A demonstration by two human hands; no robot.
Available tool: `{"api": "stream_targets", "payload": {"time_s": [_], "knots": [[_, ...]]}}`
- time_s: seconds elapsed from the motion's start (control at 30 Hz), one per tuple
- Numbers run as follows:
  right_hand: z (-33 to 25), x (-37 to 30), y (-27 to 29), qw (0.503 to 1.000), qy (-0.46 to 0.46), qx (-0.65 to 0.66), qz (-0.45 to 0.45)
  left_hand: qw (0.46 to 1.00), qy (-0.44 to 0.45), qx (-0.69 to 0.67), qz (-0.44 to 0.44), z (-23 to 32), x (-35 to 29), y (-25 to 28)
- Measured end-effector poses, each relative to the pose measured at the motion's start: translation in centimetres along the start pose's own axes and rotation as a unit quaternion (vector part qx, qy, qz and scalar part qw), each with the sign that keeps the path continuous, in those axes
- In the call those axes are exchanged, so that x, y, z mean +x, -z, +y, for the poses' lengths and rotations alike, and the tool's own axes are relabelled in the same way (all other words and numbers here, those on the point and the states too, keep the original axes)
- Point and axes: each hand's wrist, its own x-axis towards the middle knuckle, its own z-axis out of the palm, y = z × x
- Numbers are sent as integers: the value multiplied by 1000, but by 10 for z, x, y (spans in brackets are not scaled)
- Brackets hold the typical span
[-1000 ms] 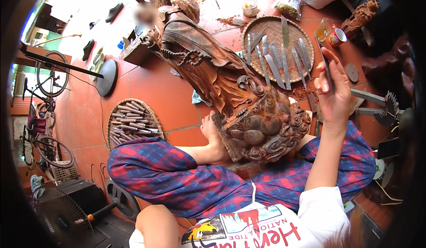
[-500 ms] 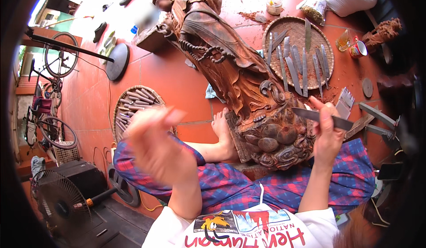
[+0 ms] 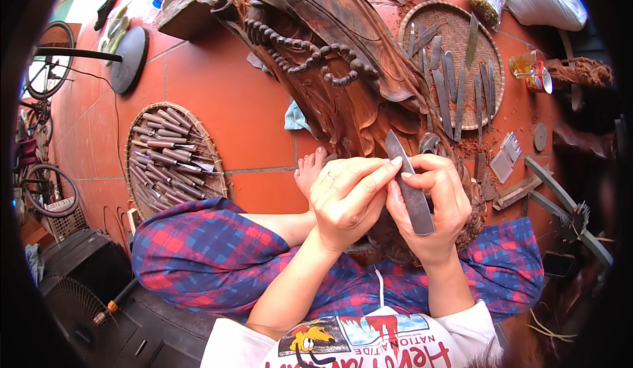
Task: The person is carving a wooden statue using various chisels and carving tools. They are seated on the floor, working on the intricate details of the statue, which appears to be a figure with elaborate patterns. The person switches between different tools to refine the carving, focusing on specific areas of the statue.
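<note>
A flat grey steel blade point(image 3: 414, 202) with a slanted tip lies across the fingers of my right hand point(image 3: 443, 213), which is closed around it. My left hand point(image 3: 346, 200) pinches at the blade's edge near its upper half, thumb and fingertips together. Both hands are over the base of a large reddish-brown wood carving point(image 3: 395, 84), a robed figure with a bead string point(image 3: 323, 58) lying in front of me. My hands hide much of the carved base.
A round woven tray point(image 3: 499, 98) with several flat blades is at the right, and a basket point(image 3: 221, 182) of wooden-handled chisels at the left. Glasses point(image 3: 524, 65), a clamp-like metal frame point(image 3: 560, 183) and a phone point(image 3: 558, 263) are on the right. A fan point(image 3: 76, 309) stands lower left.
My left hand has come in from the left to the blade. My right hand has moved left, and the blade has turned from nearly level to steep. The view has shifted closer over the carving.
</note>
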Motion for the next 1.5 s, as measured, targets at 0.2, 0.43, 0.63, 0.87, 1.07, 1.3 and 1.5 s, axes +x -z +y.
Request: {"api": "stream_targets", "payload": {"time_s": [0.2,0.43,0.63,0.87,1.07,1.3,1.5], "knots": [[5,7,-5,999,41,-27,-11,999,23,-20,-7,-10,3,-4],[11,19,-18,996,89,4,-7,998,50,25,12,-13,6,1],[9,15,-17,994,98,-23,-39,998,58,12,3,-17,-2,-1],[6,22,-24,996,82,-15,-25,997,75,7,6,-18,8,3],[-3,27,-28,995,99,-30,-14,996,87,-6,15,-17,12,8],[-9,17,-21,993,76,-78,-36,994,101,-49,14,-12,2,5],[-4,11,-17,993,91,-51,-48,992,110,-65,6,-10,-8,2]]}}
